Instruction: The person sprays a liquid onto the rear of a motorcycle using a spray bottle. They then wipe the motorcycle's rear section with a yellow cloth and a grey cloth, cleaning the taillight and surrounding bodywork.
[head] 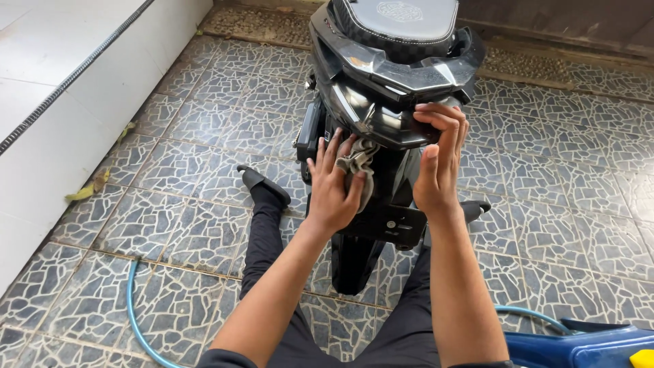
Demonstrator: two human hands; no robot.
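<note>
rear of a scooter (388,82) on a tiled floor (184,204). left hand (334,187) presses a grey cloth (360,167) against the tail panel, fingers spread; right hand (436,163) grips the tail light edge. hose (136,313) at left.

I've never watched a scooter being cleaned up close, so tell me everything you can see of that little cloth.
The cloth is a small, grey-beige rag, soft and crumpled into folds. The left hand presses it against the scooter's glossy black rear, just under the tail light, with fingers spread over it. One end bunches up between the fingers; the other hangs down past the thumb. The right hand grips the bodywork beside it and does not touch the cloth.
</note>
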